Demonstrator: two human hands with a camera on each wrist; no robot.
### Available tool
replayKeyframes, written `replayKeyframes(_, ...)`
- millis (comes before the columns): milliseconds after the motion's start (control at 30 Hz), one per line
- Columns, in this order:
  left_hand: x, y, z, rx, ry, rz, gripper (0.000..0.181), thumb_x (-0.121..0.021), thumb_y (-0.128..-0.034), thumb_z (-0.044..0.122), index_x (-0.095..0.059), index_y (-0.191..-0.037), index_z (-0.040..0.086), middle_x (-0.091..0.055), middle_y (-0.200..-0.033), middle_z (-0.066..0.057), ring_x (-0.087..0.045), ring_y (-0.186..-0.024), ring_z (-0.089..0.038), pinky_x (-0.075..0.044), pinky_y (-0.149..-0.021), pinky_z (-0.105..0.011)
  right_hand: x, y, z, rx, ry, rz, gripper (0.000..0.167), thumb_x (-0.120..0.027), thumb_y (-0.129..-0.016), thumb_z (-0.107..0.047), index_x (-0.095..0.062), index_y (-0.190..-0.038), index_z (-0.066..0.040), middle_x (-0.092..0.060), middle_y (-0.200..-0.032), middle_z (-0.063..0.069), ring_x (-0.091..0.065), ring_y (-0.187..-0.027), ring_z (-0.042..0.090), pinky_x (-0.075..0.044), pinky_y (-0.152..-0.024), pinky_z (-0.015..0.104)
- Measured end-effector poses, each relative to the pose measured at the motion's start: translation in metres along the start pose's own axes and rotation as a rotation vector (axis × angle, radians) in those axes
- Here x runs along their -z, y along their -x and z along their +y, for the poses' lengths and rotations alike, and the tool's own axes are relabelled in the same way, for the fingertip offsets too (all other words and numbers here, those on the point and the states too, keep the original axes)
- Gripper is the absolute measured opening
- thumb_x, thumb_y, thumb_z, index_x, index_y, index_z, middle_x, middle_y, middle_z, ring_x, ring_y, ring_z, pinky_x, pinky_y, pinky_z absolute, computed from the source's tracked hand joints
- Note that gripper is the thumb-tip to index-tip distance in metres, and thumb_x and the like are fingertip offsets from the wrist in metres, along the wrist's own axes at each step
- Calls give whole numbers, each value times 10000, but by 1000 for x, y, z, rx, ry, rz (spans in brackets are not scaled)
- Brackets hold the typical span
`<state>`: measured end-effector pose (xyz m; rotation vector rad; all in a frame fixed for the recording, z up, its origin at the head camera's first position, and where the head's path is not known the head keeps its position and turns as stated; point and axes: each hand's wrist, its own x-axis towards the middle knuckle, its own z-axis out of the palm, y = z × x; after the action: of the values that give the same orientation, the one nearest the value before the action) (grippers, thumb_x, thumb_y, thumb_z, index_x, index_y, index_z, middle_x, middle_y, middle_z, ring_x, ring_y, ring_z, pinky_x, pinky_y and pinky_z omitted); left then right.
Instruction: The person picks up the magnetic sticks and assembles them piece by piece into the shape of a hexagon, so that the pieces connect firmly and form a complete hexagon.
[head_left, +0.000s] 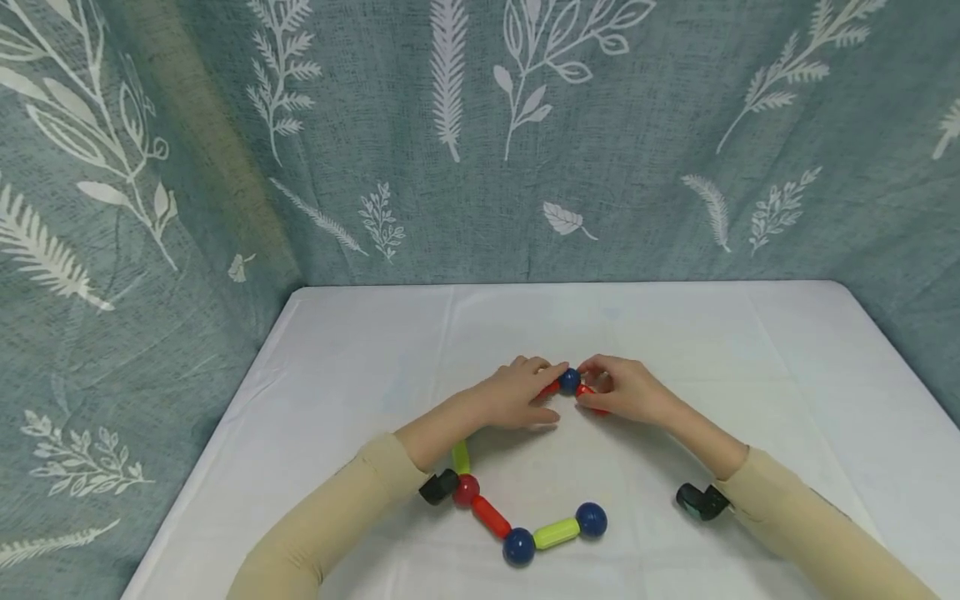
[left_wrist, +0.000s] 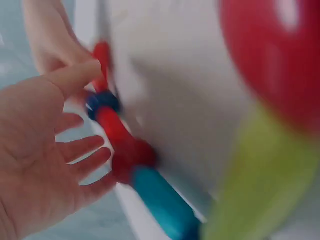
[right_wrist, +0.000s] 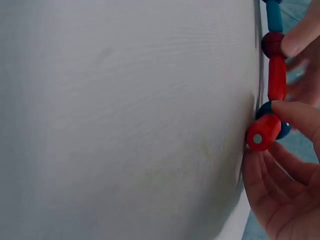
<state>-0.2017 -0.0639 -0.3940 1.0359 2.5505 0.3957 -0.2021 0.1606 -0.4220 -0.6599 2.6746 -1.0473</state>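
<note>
A chain of coloured rods and balls lies on the white table. At its far end my right hand (head_left: 626,390) pinches a red rod (right_wrist: 265,131) between thumb and fingers, right beside a navy ball (head_left: 570,381). My left hand (head_left: 519,397) is over the chain just left of that ball, its fingers loosely extended. Beneath it runs another red rod (left_wrist: 114,127), joined to a dark red ball (left_wrist: 134,159) and a teal rod (left_wrist: 162,202). In the head view the left hand mostly hides this stretch. Whether its fingertips touch the pieces is hard to tell.
Nearer the front, the chain shows a lime rod (head_left: 461,456), a red ball (head_left: 466,490), a red rod (head_left: 491,517), a navy ball (head_left: 519,547), a second lime rod (head_left: 557,533) and an end navy ball (head_left: 592,520). A leaf-patterned curtain (head_left: 480,208) hangs behind the table (head_left: 360,333).
</note>
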Motion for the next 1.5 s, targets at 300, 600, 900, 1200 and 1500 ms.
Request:
replayKeyframes(300,-26,38,69,-59,-53,-187,746,-606,-853,647,-496,-1387,137,-552,-1306,17,-529,-1147,-109,-492,-893,-314,-6,-8,-5,220,104,-43,421,-676,-924,-125,-575,-1329,-73,-579,-1187,129,-524,-872,191,-467,-750,338)
replayKeyframes(600,-46,52,61,-212,-202,-92,377,-677,-893,462,-641,-1156,194,-560,-967,95,-463,-834,-38,-394,-679,-160,9,8,11,11,164,98,306,-725,-883,-166,-623,-1145,-44,-623,-1002,96,-538,-770,178,-479,-671,333)
replayKeyframes(900,-33,66,10,-161,-148,71,394,-703,-899,351,-653,-1250,181,-632,-1132,49,-536,-1066,-117,-434,-929,-287,40,42,32,258,329,-6,414,-664,-872,-90,-606,-1276,-164,-475,-1411,98,-410,-1264,290,-446,-947,509)
replayKeyframes(1200,-47,56,15,-121,-73,248,404,-664,-907,446,-691,-1180,150,-669,-999,49,-557,-868,-82,-448,-761,-230,25,46,29,377,364,21,280,-759,-840,-95,-692,-1064,-249,-522,-1251,78,-446,-1125,243,-504,-835,433)
replayKeyframes(1500,-57,30,39,-35,-81,306,409,-670,-895,465,-707,-1140,139,-678,-969,41,-566,-814,-70,-414,-666,-172,3,47,12,348,270,55,259,-793,-818,-126,-700,-1030,-241,-523,-1155,12,-439,-1074,185,-499,-819,371)
